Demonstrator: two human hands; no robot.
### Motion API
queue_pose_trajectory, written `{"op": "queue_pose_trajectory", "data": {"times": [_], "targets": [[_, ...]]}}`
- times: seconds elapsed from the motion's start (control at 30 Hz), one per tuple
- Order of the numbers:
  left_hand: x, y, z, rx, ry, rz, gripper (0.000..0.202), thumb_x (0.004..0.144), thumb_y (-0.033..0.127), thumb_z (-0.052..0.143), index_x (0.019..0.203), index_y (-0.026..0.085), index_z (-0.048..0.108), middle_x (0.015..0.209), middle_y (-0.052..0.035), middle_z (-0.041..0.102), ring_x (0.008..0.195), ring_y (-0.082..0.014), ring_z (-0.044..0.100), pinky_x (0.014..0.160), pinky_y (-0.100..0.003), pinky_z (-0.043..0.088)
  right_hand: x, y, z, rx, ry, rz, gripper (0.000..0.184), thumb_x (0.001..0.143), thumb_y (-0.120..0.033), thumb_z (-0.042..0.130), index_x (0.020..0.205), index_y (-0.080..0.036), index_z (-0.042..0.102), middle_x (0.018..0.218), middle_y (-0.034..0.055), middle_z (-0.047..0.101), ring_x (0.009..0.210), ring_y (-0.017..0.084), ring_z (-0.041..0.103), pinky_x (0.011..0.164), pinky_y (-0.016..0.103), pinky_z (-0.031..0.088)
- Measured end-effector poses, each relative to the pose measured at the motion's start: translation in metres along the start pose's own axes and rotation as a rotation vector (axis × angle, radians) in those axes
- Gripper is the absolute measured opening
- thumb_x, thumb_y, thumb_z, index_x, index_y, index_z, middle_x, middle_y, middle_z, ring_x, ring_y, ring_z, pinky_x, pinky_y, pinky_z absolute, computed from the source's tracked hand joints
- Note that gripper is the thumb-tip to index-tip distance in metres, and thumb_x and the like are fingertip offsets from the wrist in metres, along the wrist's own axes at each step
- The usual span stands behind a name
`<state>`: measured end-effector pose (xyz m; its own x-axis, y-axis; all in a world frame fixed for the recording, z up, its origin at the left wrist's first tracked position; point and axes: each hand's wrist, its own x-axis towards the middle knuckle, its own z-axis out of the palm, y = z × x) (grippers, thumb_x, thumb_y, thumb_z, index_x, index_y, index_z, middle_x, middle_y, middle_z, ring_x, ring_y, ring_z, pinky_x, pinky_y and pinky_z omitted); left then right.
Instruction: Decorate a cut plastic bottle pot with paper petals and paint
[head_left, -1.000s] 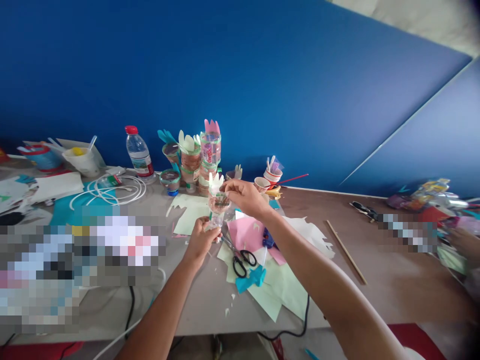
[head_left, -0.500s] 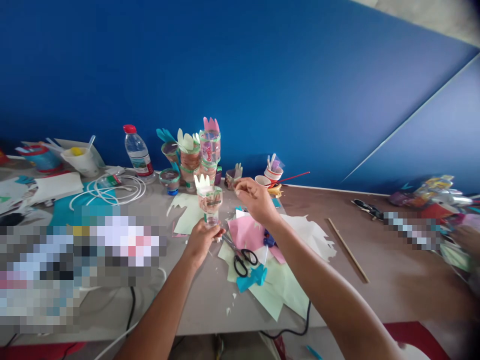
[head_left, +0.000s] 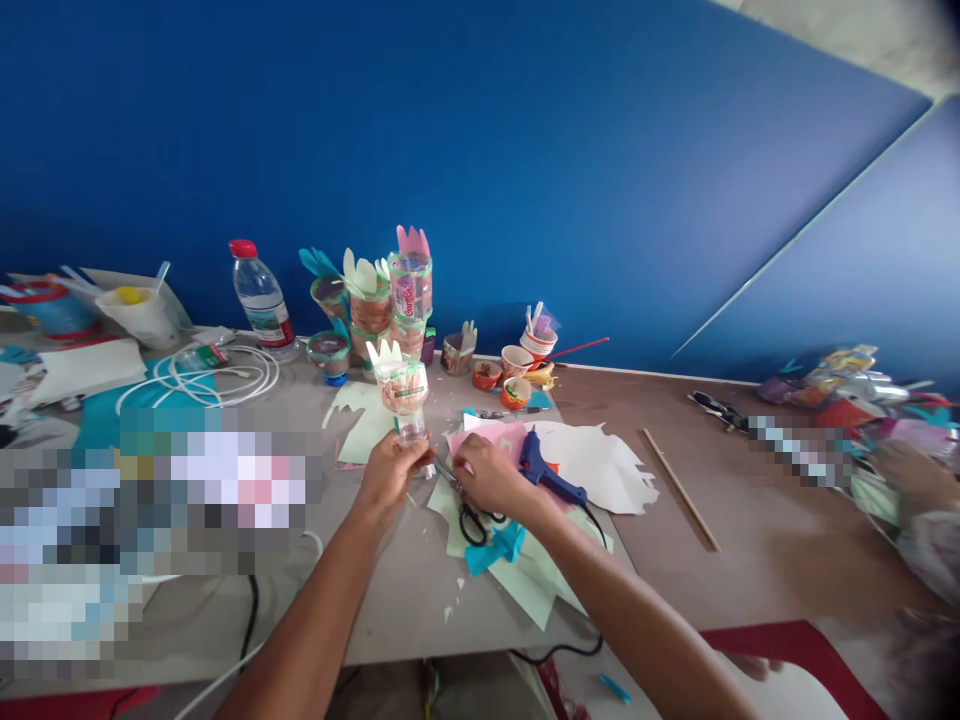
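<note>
My left hand [head_left: 391, 472] grips the narrow lower end of a clear plastic craft cup [head_left: 403, 388], held upright. Its wider top has a patterned band and a white paper crown with pointed tips. My right hand [head_left: 486, 472] is low over the paper scraps, fingers curled downward. Under it lie black-handled scissors [head_left: 472, 527], their middle covered by the hand; whether the fingers grip them is hidden. Pink paper [head_left: 495, 437] lies just beyond. Close on the right, a blue glue gun [head_left: 541, 468] rests on the paper.
Behind stand several decorated cups [head_left: 370, 312], a red-capped bottle [head_left: 260, 300] and small paper cups [head_left: 516, 392]. Coiled white cable [head_left: 255, 375] lies left. A wooden stick [head_left: 681, 490] lies right of the white paper [head_left: 600, 465]. Another person's hand [head_left: 911, 475] is at the far right.
My right hand has come down and nearer, from beside the back cups to over the scissors. The glue gun and two small cups now show. My left hand keeps hold of the craft cup.
</note>
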<state>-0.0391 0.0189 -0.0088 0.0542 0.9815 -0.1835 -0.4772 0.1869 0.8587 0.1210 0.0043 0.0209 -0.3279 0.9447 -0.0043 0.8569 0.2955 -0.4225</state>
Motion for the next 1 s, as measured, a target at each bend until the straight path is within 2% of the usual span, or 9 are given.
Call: {"op": "queue_pose_trajectory", "data": {"times": [0.23, 0.43, 0.6, 0.7, 0.8, 0.87, 0.93, 1.0], "targets": [[0.000, -0.001, 0.000, 0.015, -0.011, 0.032, 0.039, 0.055, 0.035, 0.082, 0.083, 0.013, 0.065, 0.074, -0.0020, 0.066, 0.064, -0.0123, 0.061, 0.069, -0.029, 0.048, -0.018, -0.029, 0.023, -0.172, -0.107, -0.162, 0.020, 0.086, -0.016, 0.050, 0.089, -0.014, 0.070, 0.100, 0.0107, 0.060, 0.095, 0.022, 0.053, 0.084, 0.033, 0.042], [-0.001, -0.003, -0.002, 0.051, -0.009, 0.023, 0.041, 0.057, 0.038, 0.081, 0.086, 0.014, 0.065, 0.072, -0.0024, 0.067, 0.066, -0.0138, 0.062, 0.066, -0.027, 0.046, -0.020, -0.031, 0.036, -0.248, -0.128, -0.240, 0.018, 0.084, -0.016, 0.055, 0.087, -0.016, 0.072, 0.096, 0.0098, 0.062, 0.094, 0.024, 0.053, 0.083, 0.035, 0.042], [-0.001, 0.000, 0.000, 0.068, -0.001, 0.001, 0.042, 0.054, 0.038, 0.082, 0.083, 0.013, 0.065, 0.072, -0.0022, 0.066, 0.064, -0.0131, 0.062, 0.066, -0.027, 0.047, -0.021, -0.029, 0.033, -0.200, -0.150, -0.229, 0.021, 0.086, -0.015, 0.053, 0.090, -0.019, 0.073, 0.098, 0.0083, 0.063, 0.094, 0.023, 0.054, 0.084, 0.035, 0.042], [-0.001, 0.001, 0.001, 0.060, 0.006, 0.000, 0.042, 0.052, 0.038, 0.083, 0.081, 0.013, 0.065, 0.072, -0.0021, 0.066, 0.063, -0.0125, 0.061, 0.065, -0.027, 0.046, -0.024, -0.028, 0.025, -0.140, -0.107, -0.203, 0.025, 0.085, -0.010, 0.050, 0.094, -0.018, 0.072, 0.098, 0.0088, 0.064, 0.093, 0.022, 0.056, 0.083, 0.034, 0.043], [-0.002, 0.002, 0.001, 0.061, 0.019, 0.003, 0.040, 0.054, 0.037, 0.081, 0.083, 0.013, 0.065, 0.072, -0.0022, 0.066, 0.063, -0.0124, 0.061, 0.066, -0.028, 0.047, -0.033, -0.015, 0.011, -0.026, 0.040, -0.166, 0.024, 0.085, -0.007, 0.048, 0.091, -0.015, 0.070, 0.091, 0.0078, 0.065, 0.088, 0.019, 0.057, 0.081, 0.031, 0.043], [-0.004, 0.002, 0.002, 0.069, 0.019, 0.005, 0.039, 0.056, 0.037, 0.081, 0.083, 0.013, 0.065, 0.072, -0.0022, 0.065, 0.063, -0.0126, 0.061, 0.067, -0.029, 0.047, -0.044, 0.003, 0.001, 0.056, 0.145, -0.130, 0.022, 0.088, -0.010, 0.047, 0.084, -0.016, 0.068, 0.083, 0.0050, 0.064, 0.083, 0.017, 0.057, 0.079, 0.029, 0.043], [-0.005, 0.002, 0.002, 0.078, 0.007, 0.003, 0.039, 0.056, 0.037, 0.080, 0.082, 0.012, 0.065, 0.073, -0.0023, 0.065, 0.064, -0.0130, 0.061, 0.068, -0.029, 0.048, -0.058, 0.027, -0.009, 0.072, 0.248, -0.001, 0.023, 0.089, -0.019, 0.049, 0.071, -0.017, 0.064, 0.074, 0.0035, 0.061, 0.074, 0.017, 0.055, 0.072, 0.028, 0.042], [-0.004, 0.001, 0.003, 0.084, -0.015, 0.004, 0.039, 0.056, 0.037, 0.081, 0.082, 0.013, 0.065, 0.074, -0.0023, 0.065, 0.064, -0.0132, 0.061, 0.067, -0.029, 0.048, -0.073, 0.053, -0.017, 0.053, 0.296, 0.138, 0.025, 0.088, -0.027, 0.053, 0.066, -0.018, 0.061, 0.074, 0.0040, 0.060, 0.072, 0.017, 0.056, 0.070, 0.028, 0.042]]}}
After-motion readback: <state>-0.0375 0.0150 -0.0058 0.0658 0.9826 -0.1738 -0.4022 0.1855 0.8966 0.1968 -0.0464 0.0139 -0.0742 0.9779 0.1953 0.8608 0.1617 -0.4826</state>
